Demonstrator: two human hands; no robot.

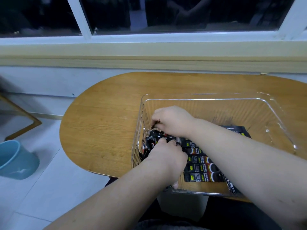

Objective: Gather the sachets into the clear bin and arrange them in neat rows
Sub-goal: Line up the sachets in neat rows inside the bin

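Note:
A clear bin stands on the right part of an oval wooden table. Black sachets with yellow and red print lie side by side in a row along its floor. More sachets stand jumbled against the bin's left wall. Both hands are inside the bin at that jumble. My right hand has its fingers curled down, pinching sachet tops. Just in front of it, my left hand grips other sachets with curled fingers. The forearms hide part of the row.
A window sill and wall run along the table's far edge. A blue bucket stands on the tiled floor at the left, with a wooden frame leaning behind it. The bin's right half holds one dark sachet.

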